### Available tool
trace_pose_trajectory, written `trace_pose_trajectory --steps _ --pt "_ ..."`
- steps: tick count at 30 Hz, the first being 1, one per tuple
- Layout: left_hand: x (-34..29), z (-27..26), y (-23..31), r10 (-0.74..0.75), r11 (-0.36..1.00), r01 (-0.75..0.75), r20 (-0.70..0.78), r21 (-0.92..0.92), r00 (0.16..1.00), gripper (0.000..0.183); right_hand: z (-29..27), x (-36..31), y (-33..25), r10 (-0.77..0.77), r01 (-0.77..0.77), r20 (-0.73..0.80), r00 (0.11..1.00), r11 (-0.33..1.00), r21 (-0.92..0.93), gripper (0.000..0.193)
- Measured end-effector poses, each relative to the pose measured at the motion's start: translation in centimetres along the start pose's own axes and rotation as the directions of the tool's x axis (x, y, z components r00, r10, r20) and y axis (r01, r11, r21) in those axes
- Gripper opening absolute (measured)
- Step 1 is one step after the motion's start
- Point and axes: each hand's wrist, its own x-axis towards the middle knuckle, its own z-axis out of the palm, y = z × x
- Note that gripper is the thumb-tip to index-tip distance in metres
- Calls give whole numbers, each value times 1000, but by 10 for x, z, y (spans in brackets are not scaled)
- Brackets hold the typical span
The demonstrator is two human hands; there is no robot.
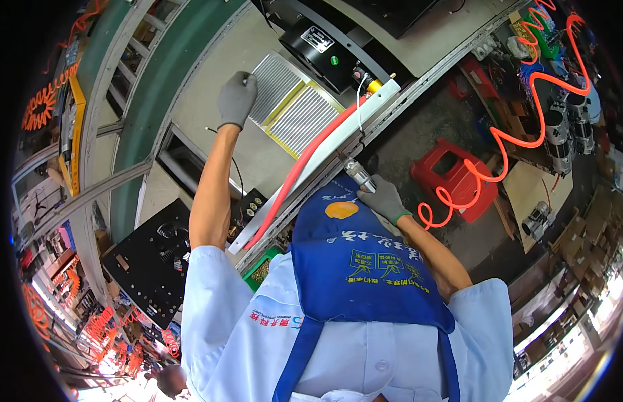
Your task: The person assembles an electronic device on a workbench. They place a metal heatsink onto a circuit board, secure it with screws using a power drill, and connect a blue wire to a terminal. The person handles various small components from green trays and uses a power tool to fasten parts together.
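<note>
My left hand (238,100), in a grey glove, hovers above the bench beside a finned metal heat sink (301,117) with yellow edging. Its fingers are curled closed; whatever they hold, if anything, is hidden. My right hand (383,199), gloved in grey with a green cuff, grips a silver power screwdriver (356,175) near the bench's front edge. The tool's tip points up and to the left, towards a long pale metal bar (318,151) with a thick red tube (294,175) along it. Behind the heat sink lies a round black housing (316,53).
A black panel with a fan (150,261) lies at the left. An orange coiled air hose (502,144) hangs on the right, above a red plastic stool (452,177). Below the bar sits a green bin (261,264). A green conveyor belt (154,87) runs along the far left.
</note>
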Motion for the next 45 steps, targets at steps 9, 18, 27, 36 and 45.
trace_pose_trajectory --steps 9,18,27,36,45 --pt "-108 -96 140 97 750 271 505 -604 858 41 -13 -21 5 93 -98 -49 994 990 -98 46" --pt "-244 135 101 26 923 138 417 -359 909 44 -32 -41 45 115 -118 -109 987 993 -18 52" --pt "-218 278 38 -235 972 194 643 135 729 49 -56 -95 64 81 -86 -119 990 996 -34 50" --pt "-215 241 63 -313 720 672 784 -172 536 45 -69 -103 57 30 -32 -97 995 999 -27 47" --pt "-252 156 81 152 -291 767 764 -572 628 20 -69 -85 38 -111 110 -12 994 991 -79 47"
